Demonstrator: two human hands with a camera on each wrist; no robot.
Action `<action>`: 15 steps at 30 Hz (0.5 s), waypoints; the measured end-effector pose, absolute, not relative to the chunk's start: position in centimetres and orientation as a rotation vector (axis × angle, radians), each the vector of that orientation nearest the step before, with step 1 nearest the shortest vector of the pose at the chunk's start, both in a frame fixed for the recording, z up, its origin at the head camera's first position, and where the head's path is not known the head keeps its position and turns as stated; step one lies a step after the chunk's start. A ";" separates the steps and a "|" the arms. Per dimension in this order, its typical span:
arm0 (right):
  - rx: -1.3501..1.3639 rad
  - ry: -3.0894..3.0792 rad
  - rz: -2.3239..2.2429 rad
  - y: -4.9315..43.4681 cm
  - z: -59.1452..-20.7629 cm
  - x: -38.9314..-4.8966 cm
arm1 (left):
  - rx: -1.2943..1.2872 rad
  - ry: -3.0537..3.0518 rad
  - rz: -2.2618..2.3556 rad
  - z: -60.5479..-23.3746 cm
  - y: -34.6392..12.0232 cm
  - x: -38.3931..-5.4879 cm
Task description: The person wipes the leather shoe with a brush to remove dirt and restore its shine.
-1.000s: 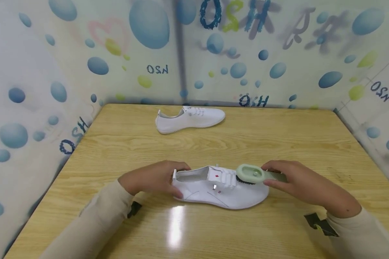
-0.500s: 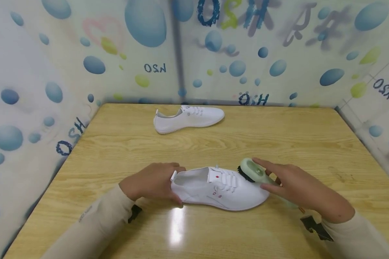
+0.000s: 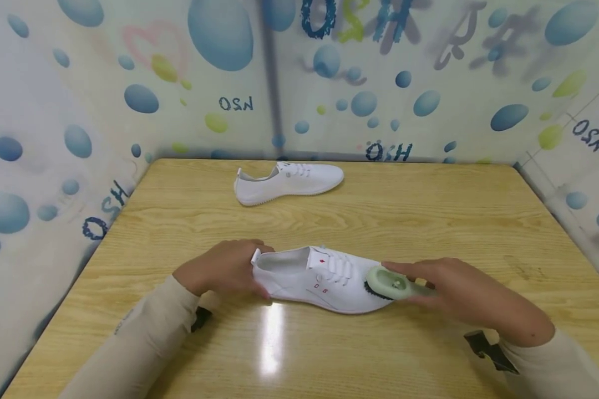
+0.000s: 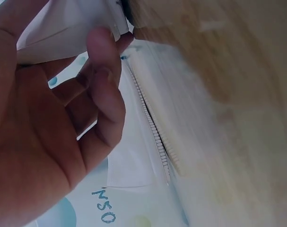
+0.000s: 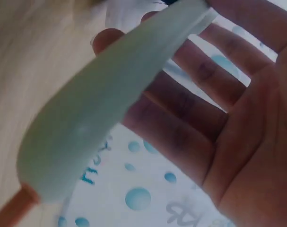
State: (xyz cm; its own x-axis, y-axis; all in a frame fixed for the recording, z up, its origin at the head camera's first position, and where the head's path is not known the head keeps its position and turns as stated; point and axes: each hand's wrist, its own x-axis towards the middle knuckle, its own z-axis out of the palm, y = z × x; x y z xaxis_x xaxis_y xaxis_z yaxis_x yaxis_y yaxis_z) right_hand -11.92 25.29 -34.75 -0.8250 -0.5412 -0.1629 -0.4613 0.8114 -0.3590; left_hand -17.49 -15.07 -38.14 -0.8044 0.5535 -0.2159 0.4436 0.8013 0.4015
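Observation:
A white lace-up shoe (image 3: pixel 299 291) with small red marks lies on its sole in the head view, toe to the right. My left hand (image 3: pixel 224 269) grips it at the heel; the left wrist view shows the heel part (image 4: pixel 67 35) between thumb and fingers. With my right hand (image 3: pixel 464 293) I hold a pale green brush (image 3: pixel 390 284), its dark bristles against the top of the toe. Part of the toe is hidden behind brush and fingers. In the right wrist view the brush handle (image 5: pixel 91 104) slants across the fingers, an orange-brown loop (image 5: pixel 15 205) at its end.
Another white shoe (image 3: pixel 292 183) lies near the back edge of the wooden table (image 3: pixel 429 216), toe also to the right. Walls with blue and green spots (image 3: pixel 364 102) stand behind and at both sides of the table.
The brush has tilted up and come down again, going from beside the laces towards the toe tip. The held shoe has shifted slightly left in the view, the left hand still at its heel.

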 end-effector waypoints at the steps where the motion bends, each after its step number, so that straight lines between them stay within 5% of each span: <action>1: -0.796 2.755 -0.435 25.1 -34.9 -11.8 | 0.751 2.664 0.479 -38.1 -15.1 -17.5; 15: -0.687 3.008 -0.323 24.2 -36.1 -12.3 | 0.815 2.590 0.559 -38.2 -14.6 -17.6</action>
State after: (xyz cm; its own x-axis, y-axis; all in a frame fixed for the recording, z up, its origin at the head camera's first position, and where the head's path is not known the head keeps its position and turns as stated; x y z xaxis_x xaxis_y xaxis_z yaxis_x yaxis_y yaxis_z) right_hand -12.32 24.24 -36.08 -0.9013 -0.4332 0.0083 -0.4251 0.8804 -0.2104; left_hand -17.62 -14.59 -38.21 -0.7655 0.6036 -0.2229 0.4581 0.7545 0.4700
